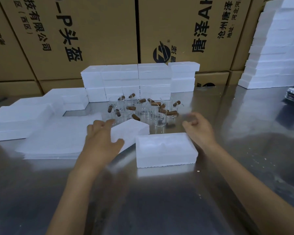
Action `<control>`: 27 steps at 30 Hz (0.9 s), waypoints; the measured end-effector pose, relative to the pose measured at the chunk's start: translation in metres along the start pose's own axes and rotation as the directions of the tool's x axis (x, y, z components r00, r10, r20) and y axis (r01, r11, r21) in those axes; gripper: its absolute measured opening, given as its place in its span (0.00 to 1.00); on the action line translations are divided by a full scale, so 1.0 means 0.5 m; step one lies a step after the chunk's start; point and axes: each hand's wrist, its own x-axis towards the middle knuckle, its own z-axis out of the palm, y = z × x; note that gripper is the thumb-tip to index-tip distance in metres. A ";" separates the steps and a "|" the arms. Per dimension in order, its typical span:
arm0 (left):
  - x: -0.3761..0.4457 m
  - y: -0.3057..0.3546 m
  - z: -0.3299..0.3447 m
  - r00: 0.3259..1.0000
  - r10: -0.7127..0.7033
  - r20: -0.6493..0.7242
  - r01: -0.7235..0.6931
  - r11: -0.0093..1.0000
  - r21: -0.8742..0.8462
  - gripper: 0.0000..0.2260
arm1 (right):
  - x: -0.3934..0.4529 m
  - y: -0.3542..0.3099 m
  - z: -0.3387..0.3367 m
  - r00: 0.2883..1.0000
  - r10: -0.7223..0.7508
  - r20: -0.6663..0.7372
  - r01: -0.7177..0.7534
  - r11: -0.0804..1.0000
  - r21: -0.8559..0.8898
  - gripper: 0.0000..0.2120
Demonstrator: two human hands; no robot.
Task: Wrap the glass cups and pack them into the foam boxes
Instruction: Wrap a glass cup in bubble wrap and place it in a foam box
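The left hand (102, 138) rested with fingers spread on a foam piece (131, 131), likely steadying it. The right hand (198, 127), loosely curled and empty, hovered near the glass cups (143, 109) clustered mid-table (159, 200), behind an open foam box (166, 150).

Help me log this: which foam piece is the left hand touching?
The tilted foam piece just before the glass cups, under the left hand; the others lie flat, untouched.
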 end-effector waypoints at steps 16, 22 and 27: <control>0.066 0.063 0.094 0.979 0.130 -0.159 -0.174 0.935 -0.309 0.17 | 0.053 -0.101 0.099 0.931 -0.309 0.193 0.364 0.805 -0.469 0.25; 0.056 0.080 0.076 0.943 0.280 -0.180 -0.332 0.829 -0.449 0.36 | -0.056 -0.157 0.049 0.885 -0.459 0.077 0.465 0.876 -0.129 0.24; 0.044 0.101 0.077 0.926 0.271 -0.263 -0.370 0.787 -0.493 0.34 | -0.115 -0.195 0.051 0.896 -0.441 0.044 0.437 0.896 0.082 0.28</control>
